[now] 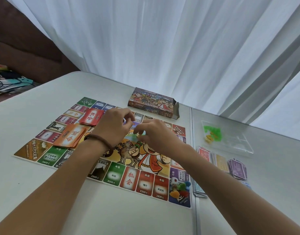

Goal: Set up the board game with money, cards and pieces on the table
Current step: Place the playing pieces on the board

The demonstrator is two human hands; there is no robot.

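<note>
A: Over the middle of the board [112,177], why both hands?

B: The right hand [156,138] pinches a small green thing [139,135], blurred, in its fingers. The left hand [114,128] curls beside it, grip unclear. Probably readying a piece centrally, with cards [91,117] on the board and money [221,161] on the desk [44,192] within reach.

Words and prices on the game

The red card pile [92,117] says 机会, and so does a red square [129,178] on the board [127,155]. Near it, a dark square [99,169] says 2000元, a green square [114,173] says 和田 and 3000元, and two more red squares [145,183] say 3200元 and 2800元.
</note>
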